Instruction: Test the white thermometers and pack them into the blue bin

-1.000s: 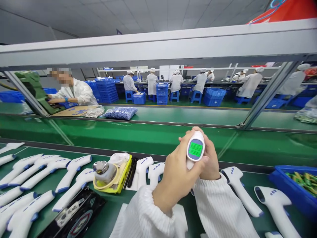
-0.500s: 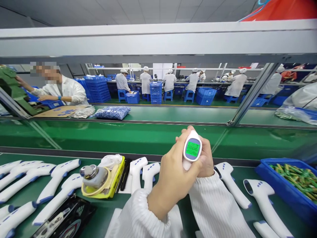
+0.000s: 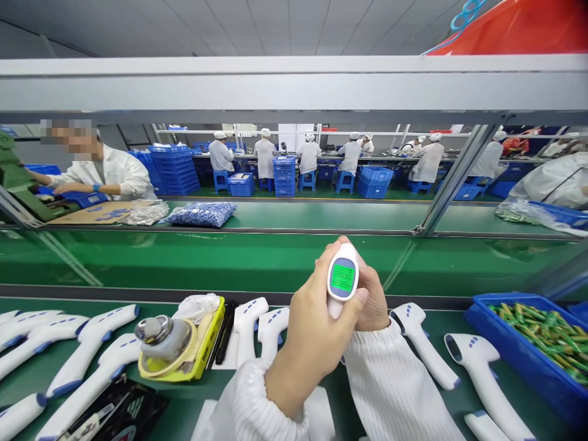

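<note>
A white infrared thermometer (image 3: 343, 252) is held up at the centre, its rear display lit green with dark text too small to read. My left hand (image 3: 316, 324) is closed round its handle, thumb across the near side. From the right, my right hand (image 3: 373, 301) has its fingers curled against the body's far side; part of that hand is hidden behind the device. Below on the green bench, more thermometers lie on both sides, including one (image 3: 250, 318) left of my hands and one (image 3: 420, 337) to their right.
A yellow tray (image 3: 212, 337) holds a metal-topped bottle (image 3: 160, 337) and white cloth. Black pens (image 3: 226, 337) lie beside it, a black pouch (image 3: 133, 410) nearer. At right is a blue bin (image 3: 482, 306) of green-and-yellow parts. A shelf beam (image 3: 294, 89) crosses overhead; a co-worker (image 3: 114, 171) sits across the line.
The view has tilted up slightly and shifted right, so the bench items appear farther left. Both hands keep the thermometer raised, its display still green.
</note>
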